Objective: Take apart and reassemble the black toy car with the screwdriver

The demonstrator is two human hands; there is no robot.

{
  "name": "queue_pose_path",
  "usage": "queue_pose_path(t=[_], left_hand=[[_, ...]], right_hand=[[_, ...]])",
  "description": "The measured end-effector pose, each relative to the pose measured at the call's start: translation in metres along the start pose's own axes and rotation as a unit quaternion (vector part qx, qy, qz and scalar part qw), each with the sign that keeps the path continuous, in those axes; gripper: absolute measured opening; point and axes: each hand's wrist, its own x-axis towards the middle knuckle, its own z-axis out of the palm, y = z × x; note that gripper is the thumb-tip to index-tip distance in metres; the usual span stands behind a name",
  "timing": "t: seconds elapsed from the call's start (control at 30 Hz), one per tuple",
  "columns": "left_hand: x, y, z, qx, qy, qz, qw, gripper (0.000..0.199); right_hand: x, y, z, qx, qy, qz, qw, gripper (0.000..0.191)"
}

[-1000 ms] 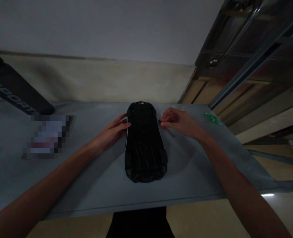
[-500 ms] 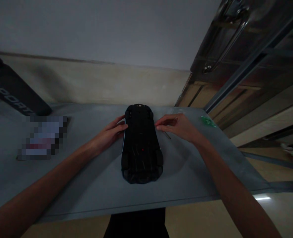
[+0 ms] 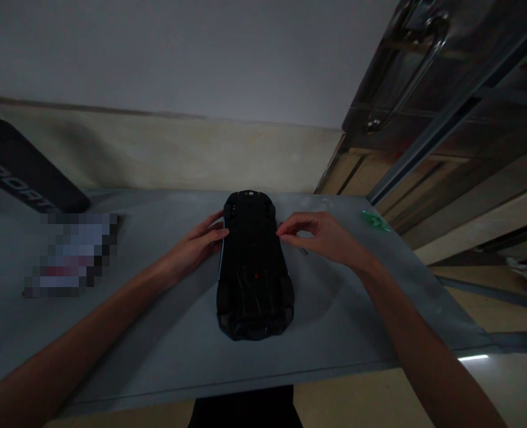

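Note:
A black toy car lies upside down on the grey table, its wheels and dark underside facing up. A small red dot shows on the underside. My left hand holds the car by its left side, the thumb on the edge and the other fingers partly hidden by the car. On the opposite side, my right hand is closed in a pinch at the car's right edge; what is between the fingertips is too small to make out. Beneath that hand a thin metal rod lies on the table, mostly covered.
A blurred-out flat object rests on the table's left side, near a black box-like item lettered "SPORT". Green plastic bits lie at the back right. A wall stands behind the table, and a metal frame rises at its right.
The view has shifted slightly. My right hand's fingertips are a little closer to the car's edge, and the hand covers more of the metal rod. My left hand stays on the car.

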Motion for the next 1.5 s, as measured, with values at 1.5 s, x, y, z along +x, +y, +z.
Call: queue_pose_path(t=[1.5], left_hand=[[-0.004, 0.003, 0.003, 0.02, 0.004, -0.011, 1.0, 0.075]], right_hand=[[0.01, 0.02, 0.011, 0.131, -0.025, 0.036, 0.99, 0.029]])
